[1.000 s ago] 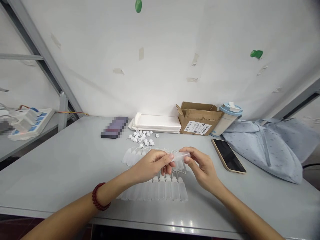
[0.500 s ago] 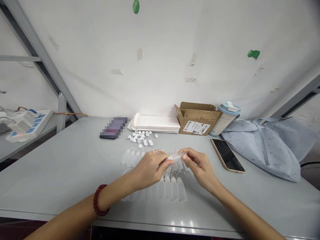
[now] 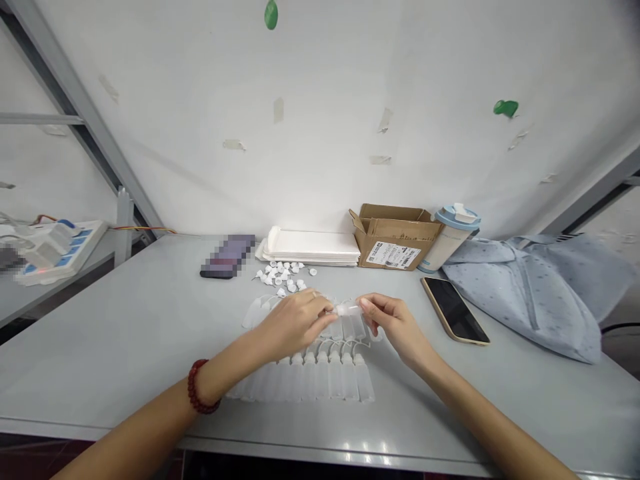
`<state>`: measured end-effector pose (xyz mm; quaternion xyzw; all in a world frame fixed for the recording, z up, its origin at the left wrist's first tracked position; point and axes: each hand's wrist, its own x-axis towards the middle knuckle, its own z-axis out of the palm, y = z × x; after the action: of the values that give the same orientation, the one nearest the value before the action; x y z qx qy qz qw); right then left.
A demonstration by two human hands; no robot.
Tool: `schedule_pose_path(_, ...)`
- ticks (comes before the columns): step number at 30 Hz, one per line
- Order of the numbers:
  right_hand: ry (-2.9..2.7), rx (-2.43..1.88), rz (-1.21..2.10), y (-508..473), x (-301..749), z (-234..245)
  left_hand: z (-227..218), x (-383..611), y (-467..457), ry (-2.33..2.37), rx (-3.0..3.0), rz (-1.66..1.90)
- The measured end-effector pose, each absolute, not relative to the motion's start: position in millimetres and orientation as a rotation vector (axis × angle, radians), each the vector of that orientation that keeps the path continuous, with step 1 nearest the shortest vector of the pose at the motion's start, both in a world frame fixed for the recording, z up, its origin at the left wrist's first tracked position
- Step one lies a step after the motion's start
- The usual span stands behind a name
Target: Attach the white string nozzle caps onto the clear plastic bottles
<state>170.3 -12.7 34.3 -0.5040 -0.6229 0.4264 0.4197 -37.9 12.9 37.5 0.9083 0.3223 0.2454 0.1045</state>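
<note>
A small translucent squeeze bottle (image 3: 350, 310) lies level between my hands, above the rows of similar bottles. My left hand (image 3: 297, 320), with a dark red bead bracelet at the wrist, pinches its neck end; whether a cap sits under those fingers is hidden. The other end is gripped by my right hand (image 3: 393, 323) between thumb and fingers. Below, a front row of capped bottles (image 3: 335, 380) lies side by side, their thin strap loops pointing away from me. A back row of bottles (image 3: 255, 312) is partly covered by my left hand.
Loose white caps (image 3: 283, 273) are scattered behind the rows. Farther back are a white stack of flat packs (image 3: 315, 245), an open cardboard box (image 3: 397, 240) and a tumbler (image 3: 450, 243). A phone (image 3: 455, 310) and a light blue cloth bag (image 3: 530, 300) lie at the right.
My left hand has shifted slightly left and up, and its fingers are now on the bottle's neck end. My right hand has moved slightly left with the bottle.
</note>
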Motion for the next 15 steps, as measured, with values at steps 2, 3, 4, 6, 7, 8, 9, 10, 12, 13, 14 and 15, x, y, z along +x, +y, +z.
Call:
schedule_pose_path(2, -1.494, -1.29, 1.019, -6, 176, 31, 44, -49, 24, 1.049, 2.598, 0.665)
schedule_pose_path(3, -1.458, -1.304, 0.986, -2, 179, 30, 46, -56, 30, 1.12, 2.573, 0.626)
schedule_pose_path(4, -1.427, -1.313, 0.954, 3, 183, 28, 48, -63, 37, 1.194, 2.558, 0.586)
schedule_pose_path(6, -1.373, -1.329, 0.903, 12, 191, 24, 49, -77, 49, 1.336, 2.548, 0.543)
schedule_pose_path(7, -1.347, -1.337, 0.885, 17, 196, 22, 47, -84, 55, 1.389, 2.553, 0.521)
schedule_pose_path(8, -1.324, -1.349, 0.882, 21, 200, 19, 46, -89, 60, 1.426, 2.565, 0.477)
schedule_pose_path(9, -1.31, -1.36, 0.878, 26, 204, 17, 43, -93, 65, 1.439, 2.582, 0.434)
schedule_pose_path(10, -1.297, -1.371, 0.88, 30, 208, 14, 41, -97, 69, 1.438, 2.595, 0.397)
schedule_pose_path(12, -1.274, -1.394, 0.89, 36, 214, 7, 36, -101, 75, 1.431, 2.603, 0.36)
schedule_pose_path(13, -1.261, -1.404, 0.896, 39, 216, 4, 35, -102, 76, 1.429, 2.602, 0.352)
schedule_pose_path(14, -1.247, -1.413, 0.901, 41, 218, 2, 34, -102, 77, 1.429, 2.6, 0.349)
schedule_pose_path(15, -1.233, -1.419, 0.904, 43, 220, -1, 33, -102, 77, 1.428, 2.599, 0.344)
